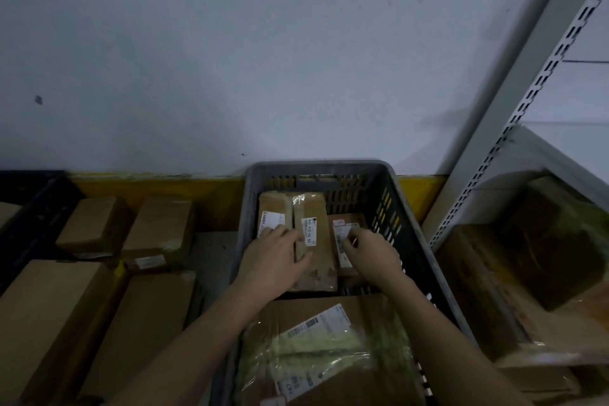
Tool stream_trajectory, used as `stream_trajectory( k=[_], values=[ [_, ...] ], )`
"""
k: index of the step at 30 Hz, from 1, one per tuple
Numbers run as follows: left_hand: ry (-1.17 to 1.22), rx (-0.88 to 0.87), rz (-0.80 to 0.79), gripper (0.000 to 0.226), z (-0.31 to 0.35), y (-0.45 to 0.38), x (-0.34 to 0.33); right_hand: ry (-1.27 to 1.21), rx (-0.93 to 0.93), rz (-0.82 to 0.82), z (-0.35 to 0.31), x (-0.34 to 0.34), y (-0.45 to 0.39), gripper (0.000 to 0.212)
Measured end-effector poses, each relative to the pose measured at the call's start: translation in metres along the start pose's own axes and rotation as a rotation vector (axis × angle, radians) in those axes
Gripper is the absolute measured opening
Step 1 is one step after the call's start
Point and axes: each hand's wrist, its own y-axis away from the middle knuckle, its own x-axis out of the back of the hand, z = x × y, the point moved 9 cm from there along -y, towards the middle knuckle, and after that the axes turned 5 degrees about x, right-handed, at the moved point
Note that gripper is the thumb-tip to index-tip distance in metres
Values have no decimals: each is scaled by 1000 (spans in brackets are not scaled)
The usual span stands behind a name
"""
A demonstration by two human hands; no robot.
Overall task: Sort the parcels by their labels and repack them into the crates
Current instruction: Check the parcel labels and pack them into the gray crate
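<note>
A: Where are the hands?

B: Both reach into the grey slotted plastic crate (400, 208) against the pale wall (230, 59). The left hand (275, 262) lies flat, fingers spread and not gripping, across the two brown cardboard parcels wrapped together in clear tape (301, 234). It touches their near half, beside the white printed label (309, 231) on the right-hand one.

A: And the right hand?

B: The right hand (369, 252) is curled, fingertips drawn together at the white label of the smaller brown parcel (349, 224) that sits just right of the taped pair. I can't tell whether it pinches the label or only rests on it; the light is dim.

A: What else is in that crate?

B: Nearer the camera, beneath both forearms, a large flat cardboard parcel with crinkled clear film and a white shipping label (326, 349) fills the crate's near end.

A: Outside the crate?

B: To the left, plain brown cardboard boxes (99, 290) stand close together, some inside a dark plastic crate (29, 208). A yellow band (164, 188) runs along the base of the wall behind them. To the right, a grey perforated metal shelf upright (527, 109) leans across the view, with film-wrapped brown parcels (543, 257) on the shelf below.
</note>
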Motion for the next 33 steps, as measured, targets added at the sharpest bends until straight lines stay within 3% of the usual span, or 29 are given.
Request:
stream_trajectory(
  k=[5,12,24,27,30,33],
  values=[
    [8,1,120,29,-13,13,47,-91,122,68,-60,40,13,34],
    [-83,124,162,32,-96,43,103,-3,309,-22,-173,53,25,35],
    [-113,422,122,37,-267,121,138,46,516,-170,-324,-14,54,24],
    [7,416,134,28,-281,140,129,57,504,-195,-344,-43,56,23],
    [330,401,126,12,-283,157,97,42,459,-214,-353,-75,61,30],
    [461,458,46,32,-293,172,53,18,376,-227,-349,-109,73,33]
  ],
)
